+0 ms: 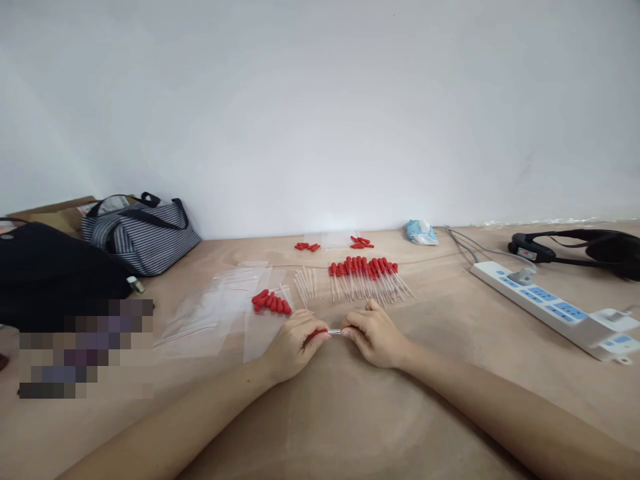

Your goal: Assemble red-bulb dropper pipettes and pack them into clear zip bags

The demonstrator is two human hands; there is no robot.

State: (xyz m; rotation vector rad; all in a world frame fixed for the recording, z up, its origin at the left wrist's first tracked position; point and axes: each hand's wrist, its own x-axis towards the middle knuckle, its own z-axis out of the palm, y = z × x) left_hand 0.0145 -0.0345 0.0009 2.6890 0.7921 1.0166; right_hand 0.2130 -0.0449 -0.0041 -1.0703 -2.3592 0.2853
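My left hand (294,345) is closed around a red rubber bulb (317,332). A clear glass dropper tube (335,331) runs level from the bulb to my right hand (374,337), whose fingers pinch its other end. Tube and bulb meet in line; how deep the tube sits is hidden. Just beyond my right hand lies a row of droppers (364,270) with red bulbs on glass tubes. Several loose red bulbs (273,302) rest on a plastic bag past my left hand, beside bare glass tubes (306,283).
Clear zip bags (200,317) spread to the left. More red bulbs (307,247) lie near the wall. A striped bag (150,237), black bag (55,273) and small bottle (135,285) stand left. Right are a power strip (545,305), black headset (590,250) and blue packet (421,232).
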